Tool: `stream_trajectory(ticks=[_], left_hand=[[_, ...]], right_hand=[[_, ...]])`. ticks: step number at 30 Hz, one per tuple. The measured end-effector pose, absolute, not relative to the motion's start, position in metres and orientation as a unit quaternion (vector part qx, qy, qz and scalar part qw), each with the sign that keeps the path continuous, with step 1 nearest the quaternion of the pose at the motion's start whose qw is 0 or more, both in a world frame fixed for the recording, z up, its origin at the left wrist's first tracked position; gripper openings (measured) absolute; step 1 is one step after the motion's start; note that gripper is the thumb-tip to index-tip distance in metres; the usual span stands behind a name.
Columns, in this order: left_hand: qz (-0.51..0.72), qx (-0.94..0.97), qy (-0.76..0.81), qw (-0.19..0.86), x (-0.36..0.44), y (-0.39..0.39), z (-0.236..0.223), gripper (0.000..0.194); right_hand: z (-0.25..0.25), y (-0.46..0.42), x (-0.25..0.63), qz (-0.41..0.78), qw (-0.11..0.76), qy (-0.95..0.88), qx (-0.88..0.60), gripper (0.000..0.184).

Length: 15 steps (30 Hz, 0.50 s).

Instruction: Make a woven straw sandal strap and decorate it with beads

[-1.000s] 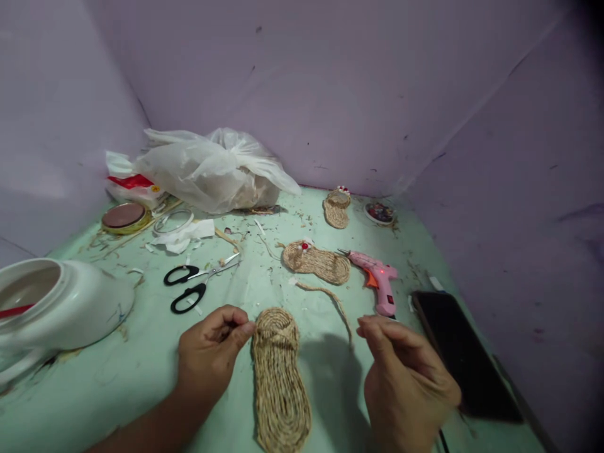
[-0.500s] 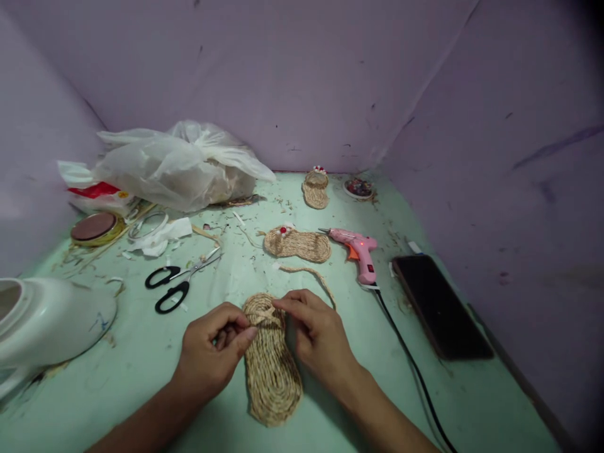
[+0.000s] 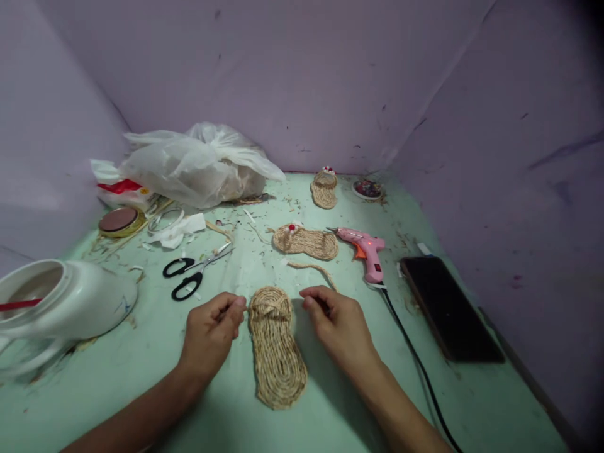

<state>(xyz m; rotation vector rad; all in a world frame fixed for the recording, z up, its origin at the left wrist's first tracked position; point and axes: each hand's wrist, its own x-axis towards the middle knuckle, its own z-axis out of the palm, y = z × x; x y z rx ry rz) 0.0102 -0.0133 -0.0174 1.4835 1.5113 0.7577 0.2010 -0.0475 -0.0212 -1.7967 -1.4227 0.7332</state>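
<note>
A coiled straw-rope slipper sole [image 3: 279, 355] lies flat on the table between my hands, with a thin straw band [image 3: 271, 311] across its upper part. My left hand [image 3: 212, 330] is at the sole's upper left edge, thumb and forefinger pressed together; anything between them is too small to make out. On the other side, my right hand [image 3: 342, 324] is raised a little apart from the sole, its fingertips pinched, and what they hold, if anything, does not show. Beyond the sole lie a short rope piece [image 3: 311, 267] and a finished-looking small straw slipper [image 3: 306, 243] with a red bead.
A pink glue gun [image 3: 365, 246] with a black cord and a phone [image 3: 448, 308] lie right. To the left are scissors [image 3: 193, 274], a white jug [image 3: 94, 299] and a tape roll [image 3: 120, 220]. Behind are a plastic bag [image 3: 198, 167], another slipper [image 3: 324, 190] and a bead dish [image 3: 368, 189].
Both hands have drawn apart from over the band, my left to the left and my right to the right, uncovering the sole's upper part. The view has shifted slightly left.
</note>
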Motion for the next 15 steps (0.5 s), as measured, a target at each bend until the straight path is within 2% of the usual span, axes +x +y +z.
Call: stream_trajectory(ticks=[3, 5, 10, 15], left_hand=[[0.210, 0.612, 0.621, 0.443, 0.007, -0.011, -0.013, 0.034], [0.159, 0.648, 0.612, 0.424, 0.005, -0.010, -0.010, 0.031], [0.145, 0.679, 0.585, 0.419, 0.005, -0.012, -0.009, 0.021], [0.199, 0.664, 0.573, 0.436, 0.005, -0.016, -0.015, 0.021]], right_hand=[[-0.020, -0.049, 0.200, 0.283, 0.280, -0.582, -0.708, 0.014], [-0.018, -0.051, 0.197, 0.289, 0.269, -0.584, -0.709, 0.008], [-0.022, -0.053, 0.190, 0.353, 0.326, -0.535, -0.695, 0.011], [-0.029, -0.049, 0.186, 0.445, 0.394, -0.458, -0.661, 0.012]])
